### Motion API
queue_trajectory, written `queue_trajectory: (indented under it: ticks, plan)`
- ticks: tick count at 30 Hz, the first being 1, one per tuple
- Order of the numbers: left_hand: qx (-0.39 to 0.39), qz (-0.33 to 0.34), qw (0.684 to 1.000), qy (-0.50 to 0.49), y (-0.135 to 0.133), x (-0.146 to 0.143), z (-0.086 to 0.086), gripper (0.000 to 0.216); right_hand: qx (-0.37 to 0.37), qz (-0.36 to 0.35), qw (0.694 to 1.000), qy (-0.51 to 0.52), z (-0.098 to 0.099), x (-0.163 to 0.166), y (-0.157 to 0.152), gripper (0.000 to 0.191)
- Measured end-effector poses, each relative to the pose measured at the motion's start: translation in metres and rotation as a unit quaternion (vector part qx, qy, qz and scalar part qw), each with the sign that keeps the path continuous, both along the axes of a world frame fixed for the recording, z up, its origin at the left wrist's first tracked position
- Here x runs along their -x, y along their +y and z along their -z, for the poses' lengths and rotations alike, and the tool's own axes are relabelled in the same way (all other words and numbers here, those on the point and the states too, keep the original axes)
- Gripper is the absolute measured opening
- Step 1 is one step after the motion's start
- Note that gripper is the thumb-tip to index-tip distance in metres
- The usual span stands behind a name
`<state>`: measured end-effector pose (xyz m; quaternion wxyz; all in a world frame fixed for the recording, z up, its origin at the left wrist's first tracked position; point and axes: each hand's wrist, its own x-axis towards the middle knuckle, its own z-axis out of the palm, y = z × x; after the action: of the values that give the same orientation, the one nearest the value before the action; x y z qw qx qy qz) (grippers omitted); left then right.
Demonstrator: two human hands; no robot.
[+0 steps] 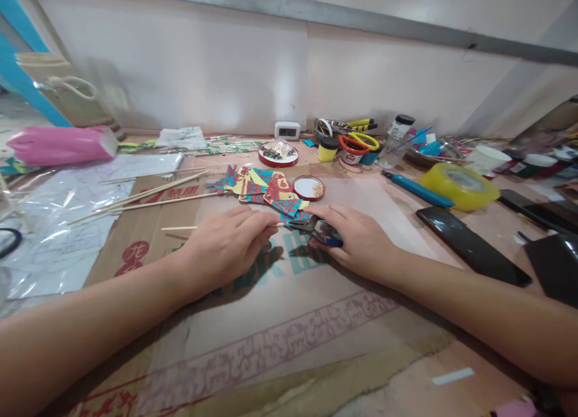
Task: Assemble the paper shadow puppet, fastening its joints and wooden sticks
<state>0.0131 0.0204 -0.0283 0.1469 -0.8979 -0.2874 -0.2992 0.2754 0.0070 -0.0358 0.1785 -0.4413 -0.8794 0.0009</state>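
My left hand point(228, 239) pinches a thin wooden stick point(178, 228) near its right end. In my right hand point(354, 233) is a pair of pliers point(316, 229) with dark, blue-edged handles, and the jaws meet the stick's tip just past my left fingers. Whether the jaws are fully closed on the tip cannot be made out. Right behind both hands lies a flat jointed puppet figure point(266, 188) in red, yellow and blue, with small round fasteners at its joints. Part of its lower end is hidden near the pliers.
Loose sticks point(149, 195) lie left on the cardboard point(130, 224). Behind the figure stand a dish of beads point(277, 153), a smaller dish point(309, 188) and a small clock point(287, 130). To the right are a blue cutter point(419, 189), yellow tape point(460, 186) and a black phone point(472, 245).
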Motion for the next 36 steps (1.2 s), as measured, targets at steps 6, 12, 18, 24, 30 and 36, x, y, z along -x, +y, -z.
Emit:
queue_trajectory:
  ticks: [6, 12, 18, 24, 30, 36]
  plan:
    - [0.017, 0.002, 1.000, 0.010, -0.0006, -0.0012, 0.0000, 0.035, -0.008, -0.007, 1.000, 0.004, -0.0005, -0.0001, 0.0001, 0.049]
    - [0.051, -0.015, 0.998, 0.029, -0.0007, 0.0007, 0.0013, 0.041, -0.022, -0.015, 1.000, -0.004, 0.0022, -0.0016, -0.0001, 0.050]
    - [0.098, -0.014, 0.995, 0.007, -0.0007, 0.0017, 0.0012, 0.036, -0.024, -0.019, 1.000, -0.002, 0.0020, -0.0018, 0.0001, 0.050]
    - [0.095, -0.019, 0.995, 0.012, -0.0011, 0.0002, 0.0010, 0.037, -0.017, -0.019, 1.000, -0.009, 0.0013, -0.0016, -0.0006, 0.052]
    - [0.088, -0.039, 0.995, 0.030, -0.0005, -0.0007, 0.0034, 0.042, -0.024, -0.022, 0.999, -0.012, 0.0021, -0.0021, -0.0001, 0.050]
    - [0.079, -0.011, 0.997, 0.009, 0.0000, -0.0008, 0.0033, 0.039, -0.022, -0.016, 0.999, -0.017, 0.0034, -0.0026, 0.0002, 0.050]
